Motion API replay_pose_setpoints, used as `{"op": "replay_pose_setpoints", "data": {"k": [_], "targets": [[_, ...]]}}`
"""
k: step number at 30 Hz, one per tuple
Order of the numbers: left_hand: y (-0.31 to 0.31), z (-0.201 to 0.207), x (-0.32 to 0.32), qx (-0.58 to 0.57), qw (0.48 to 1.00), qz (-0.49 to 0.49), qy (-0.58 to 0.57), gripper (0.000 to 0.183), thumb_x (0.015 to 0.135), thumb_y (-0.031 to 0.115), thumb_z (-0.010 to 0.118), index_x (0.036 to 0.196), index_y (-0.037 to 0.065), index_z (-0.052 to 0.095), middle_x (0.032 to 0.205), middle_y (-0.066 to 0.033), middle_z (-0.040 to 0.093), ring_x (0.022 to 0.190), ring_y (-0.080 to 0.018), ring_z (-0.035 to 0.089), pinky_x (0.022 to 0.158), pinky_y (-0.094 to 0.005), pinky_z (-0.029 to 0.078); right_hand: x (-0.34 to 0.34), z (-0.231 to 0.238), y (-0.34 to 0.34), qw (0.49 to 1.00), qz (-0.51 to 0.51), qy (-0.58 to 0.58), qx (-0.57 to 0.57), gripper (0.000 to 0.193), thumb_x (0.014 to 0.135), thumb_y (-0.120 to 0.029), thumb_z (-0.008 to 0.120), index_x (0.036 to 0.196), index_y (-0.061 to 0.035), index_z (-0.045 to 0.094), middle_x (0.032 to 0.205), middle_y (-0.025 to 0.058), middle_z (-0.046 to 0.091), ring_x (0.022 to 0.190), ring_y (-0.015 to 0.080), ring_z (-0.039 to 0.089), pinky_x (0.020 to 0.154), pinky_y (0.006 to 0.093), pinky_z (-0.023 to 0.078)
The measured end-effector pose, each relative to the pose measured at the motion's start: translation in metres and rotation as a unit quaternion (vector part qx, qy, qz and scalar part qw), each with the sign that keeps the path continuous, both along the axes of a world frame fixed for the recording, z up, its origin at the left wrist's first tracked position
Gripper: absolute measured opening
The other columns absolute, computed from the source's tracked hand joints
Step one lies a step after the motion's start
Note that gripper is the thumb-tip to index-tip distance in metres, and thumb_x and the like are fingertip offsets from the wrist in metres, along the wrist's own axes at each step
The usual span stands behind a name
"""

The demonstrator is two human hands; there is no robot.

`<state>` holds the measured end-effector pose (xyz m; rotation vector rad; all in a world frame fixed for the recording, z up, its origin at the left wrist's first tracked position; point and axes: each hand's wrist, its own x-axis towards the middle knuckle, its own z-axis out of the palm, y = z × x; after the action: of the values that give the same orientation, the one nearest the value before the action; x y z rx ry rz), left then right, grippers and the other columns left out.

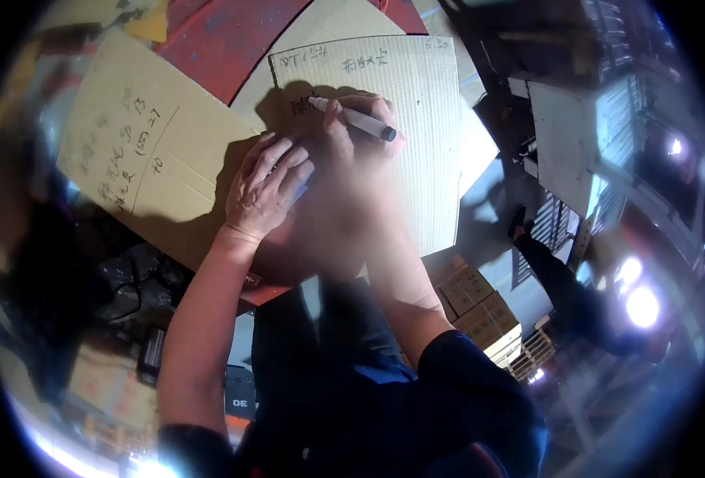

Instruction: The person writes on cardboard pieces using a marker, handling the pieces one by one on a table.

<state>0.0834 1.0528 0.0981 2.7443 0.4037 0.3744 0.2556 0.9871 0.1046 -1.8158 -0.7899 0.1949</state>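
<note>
A white marker pen with a dark end is gripped in my right hand. Its tip meets a sheet of cardboard, beside some dark handwritten strokes. More handwriting runs along that sheet's upper edge. My left hand lies with fingers spread, partly bent, on the cardboard to the left of the pen. Under and left of it is another cardboard piece, also marked with handwriting and a drawn line. A blurry patch covers part of my right wrist.
A red surface shows beneath the cardboard. Stacked cardboard boxes stand low at the right, by a wooden pallet. Another person's dark-clothed leg is farther right. A black crumpled heap lies at the left.
</note>
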Motion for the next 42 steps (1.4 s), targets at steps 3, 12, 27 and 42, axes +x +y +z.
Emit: {"op": "replay_pose_setpoints", "data": {"k": [3, 12, 27, 42], "targets": [[0.000, 0.002, 0.002, -0.004, 1.000, -0.002, 0.003, 0.030, 0.084, 0.019, 0.074, 0.112, 0.015, 0.064, 0.128, -0.0003, 0.063, 0.130, -0.0222, 0.054, 0.116, -0.0444, 0.044, -0.002, 0.000, -0.003, 0.998, -0.026, 0.055, -0.004, 0.015, 0.082, -0.007, 0.081, 0.089, -0.0051, 0.068, 0.085, 0.0094, 0.070, 0.075, 0.0276, 0.064, 0.069, 0.0362, 0.053], [-0.001, 0.001, 0.002, -0.013, 1.000, 0.002, -0.008, 0.027, 0.085, 0.016, 0.071, 0.111, 0.015, 0.064, 0.130, -0.0006, 0.063, 0.131, -0.0229, 0.053, 0.117, -0.0446, 0.043, -0.001, 0.000, 0.001, 0.999, -0.039, 0.020, 0.011, 0.016, 0.082, -0.007, 0.082, 0.089, -0.0052, 0.068, 0.084, 0.0090, 0.070, 0.075, 0.0276, 0.065, 0.069, 0.0362, 0.053], [0.000, 0.003, 0.003, -0.011, 1.000, 0.002, 0.001, 0.027, 0.085, 0.014, 0.067, 0.112, 0.015, 0.064, 0.129, -0.0011, 0.064, 0.133, -0.0231, 0.053, 0.117, -0.0453, 0.043, 0.001, -0.012, -0.003, 0.999, -0.003, -0.015, 0.033, 0.017, 0.078, -0.006, 0.081, 0.089, -0.0041, 0.067, 0.083, 0.0097, 0.069, 0.074, 0.0273, 0.065, 0.068, 0.0365, 0.052], [0.002, 0.005, 0.006, -0.014, 1.000, 0.005, -0.018, 0.030, 0.083, 0.014, 0.072, 0.112, 0.013, 0.063, 0.134, -0.0001, 0.063, 0.131, -0.0220, 0.054, 0.114, -0.0431, 0.045, 0.000, 0.008, 0.001, 0.965, -0.084, 0.208, 0.138, 0.011, 0.095, -0.004, 0.072, 0.098, 0.0015, 0.062, 0.091, 0.0107, 0.072, 0.078, 0.0180, 0.070, 0.072, 0.0310, 0.058]]}}
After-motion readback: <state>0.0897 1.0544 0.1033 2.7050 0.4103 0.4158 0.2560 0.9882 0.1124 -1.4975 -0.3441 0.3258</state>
